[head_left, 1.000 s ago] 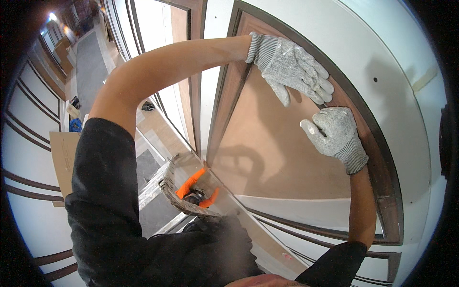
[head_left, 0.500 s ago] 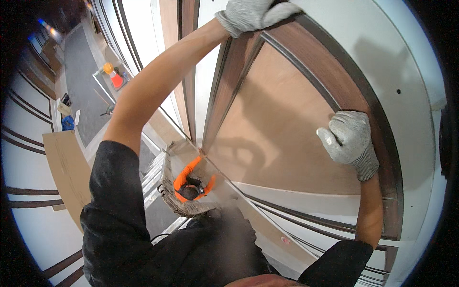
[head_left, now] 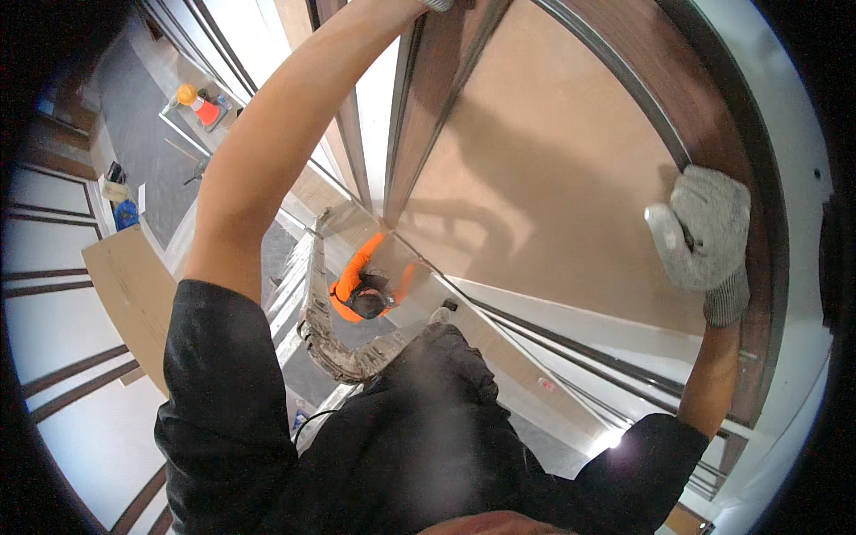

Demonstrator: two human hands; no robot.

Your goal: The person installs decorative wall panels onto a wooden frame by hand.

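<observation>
A dark brown wood frame [head_left: 720, 98] with black edging surrounds a plain light-brown panel [head_left: 544, 143]. My right hand [head_left: 700, 230], in a grey knit glove, has its fingers curled on the right side of this frame, thumb bent out over the panel. My left hand [head_left: 432, 4] reaches to the top of the view beside the upper end of the frame; only its glove cuff shows, and its fingers are out of sight. A shadow of my arm falls across the panel.
A metal ladder [head_left: 314, 290] stands below me, a co-worker in orange sleeves [head_left: 348, 290] down beside it. On the left are a cardboard sheet [head_left: 120, 290], a traffic cone [head_left: 203, 110] with an amber lamp, a blue bundle [head_left: 126, 214] and framed wall panels [head_left: 49, 318].
My left hand has moved up from lying flat on the frame to mostly out of view. My right hand stays on the frame. The whole view has shifted, with the co-worker higher in it.
</observation>
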